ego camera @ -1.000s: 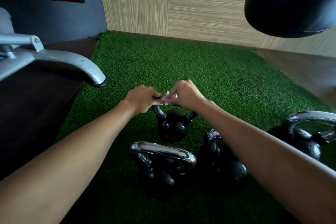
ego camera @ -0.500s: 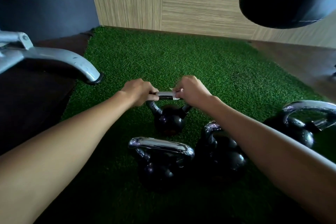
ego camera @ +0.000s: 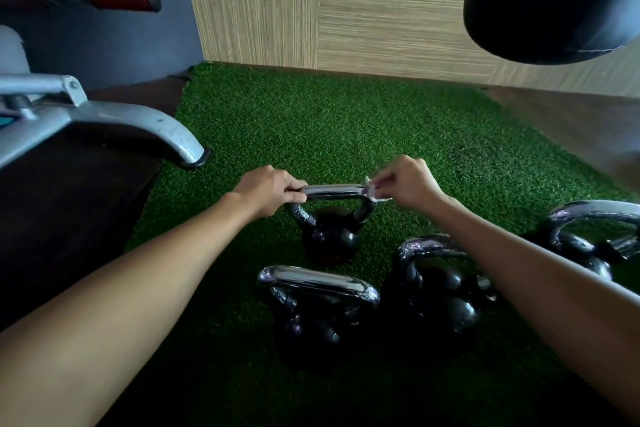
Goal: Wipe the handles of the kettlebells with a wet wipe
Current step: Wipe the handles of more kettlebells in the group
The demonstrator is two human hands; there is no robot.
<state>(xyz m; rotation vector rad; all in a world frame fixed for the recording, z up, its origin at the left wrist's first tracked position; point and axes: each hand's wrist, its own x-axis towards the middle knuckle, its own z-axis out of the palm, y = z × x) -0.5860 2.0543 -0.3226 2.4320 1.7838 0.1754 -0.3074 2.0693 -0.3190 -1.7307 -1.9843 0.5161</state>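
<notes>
Chrome handle [ego camera: 334, 191] | left hand [ego camera: 268, 189] grips 1 end | right hand [ego camera: 412, 184] pinches wet wipe [ego camera: 372, 192], seemingly against it

Green turf mat [ego camera: 311, 121] w/ black kettlebells [ego camera: 327, 239]

Small kettlebell [ego camera: 327, 236]: upright on green turf [ego camera: 346, 121], chrome handle [ego camera: 334, 191] on top.
Left hand [ego camera: 268, 191]: grips that handle's left end.
Right hand [ego camera: 410, 185]: pinches wet wipe [ego camera: 372, 191] at its right corner.
Other kettlebells [ego camera: 311, 319]: three, nearer the camera and to the right of the small kettlebell.
Grey machine leg [ego camera: 145, 125]: to its left.
</notes>
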